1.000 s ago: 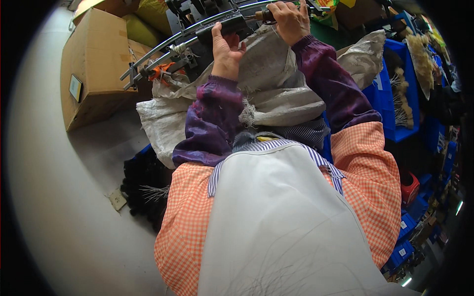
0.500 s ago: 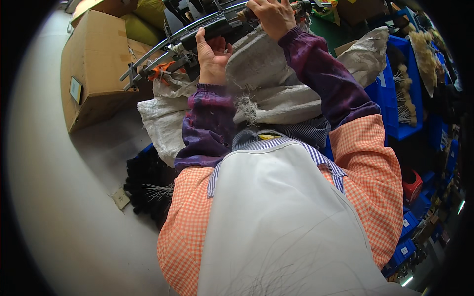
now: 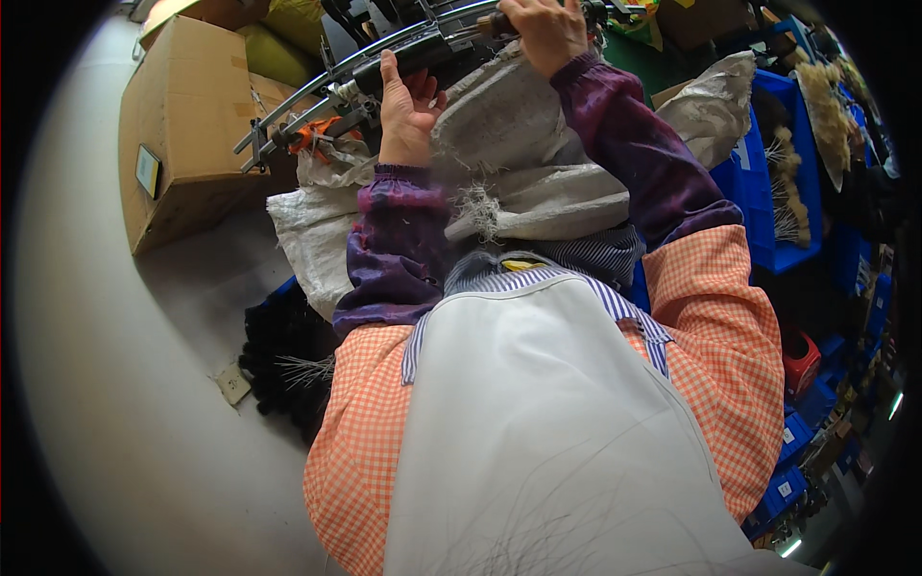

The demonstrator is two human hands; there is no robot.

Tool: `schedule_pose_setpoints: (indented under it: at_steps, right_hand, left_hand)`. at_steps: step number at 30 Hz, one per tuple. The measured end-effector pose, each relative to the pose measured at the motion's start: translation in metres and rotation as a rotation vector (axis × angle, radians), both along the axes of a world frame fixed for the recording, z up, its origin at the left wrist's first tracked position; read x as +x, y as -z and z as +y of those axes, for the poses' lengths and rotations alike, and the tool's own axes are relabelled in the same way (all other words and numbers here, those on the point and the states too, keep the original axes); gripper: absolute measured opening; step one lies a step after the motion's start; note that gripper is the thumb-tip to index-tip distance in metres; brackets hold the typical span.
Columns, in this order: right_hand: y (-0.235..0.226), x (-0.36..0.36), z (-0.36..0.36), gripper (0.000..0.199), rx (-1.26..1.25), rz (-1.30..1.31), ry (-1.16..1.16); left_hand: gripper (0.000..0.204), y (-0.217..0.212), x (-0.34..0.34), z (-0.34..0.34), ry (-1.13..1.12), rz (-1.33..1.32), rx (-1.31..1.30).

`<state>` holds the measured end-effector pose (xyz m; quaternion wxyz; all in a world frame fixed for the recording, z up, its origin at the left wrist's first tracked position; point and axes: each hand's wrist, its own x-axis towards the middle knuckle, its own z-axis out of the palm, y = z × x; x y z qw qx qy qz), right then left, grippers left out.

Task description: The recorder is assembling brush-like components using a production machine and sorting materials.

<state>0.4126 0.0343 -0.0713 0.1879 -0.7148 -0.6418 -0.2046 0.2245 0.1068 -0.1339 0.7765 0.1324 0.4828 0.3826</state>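
At the top of the head view, a metal-railed apparatus (image 3: 338, 71) with a dark cylinder (image 3: 411, 58) lies across in front of me. My left hand (image 3: 410, 115) is just below the cylinder, palm showing, thumb stretched up against it and fingers apart, half curled. Up to the right, my right hand (image 3: 547, 34) has its fingers closed on a dark brown, handle-like piece (image 3: 497, 24), in line with the cylinder. Thin metal rods or wires (image 3: 465, 39) show between piece and cylinder. My right fingertips are partly cut off by the picture's upper edge.
A frayed whitish woven sack (image 3: 538, 202) covers my lap below the apparatus. A cardboard box (image 3: 182, 134) stands at left. Blue bins (image 3: 792, 173) with tan furry pieces on wires are at right. A black furry bundle (image 3: 283, 355) with wire ends lies at lower left.
My right hand has shifted slightly right with the brown piece, widening its distance from the cylinder. My left hand has dropped slightly to the left.
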Motion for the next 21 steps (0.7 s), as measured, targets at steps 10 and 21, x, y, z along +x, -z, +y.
schedule_pose_setpoints:
  at_steps: [10,21]
  right_hand:
    - [0.007,0.064,-0.051,0.027,0.211,0.374,0.235]
    - [0.035,0.097,-0.101,0.042,0.133,0.193,0.421]
  left_hand:
    - [0.052,0.002,0.006,0.0,-0.013,0.094,0.093]
    - [0.037,0.005,0.142,-0.037,0.103,0.041,0.106]
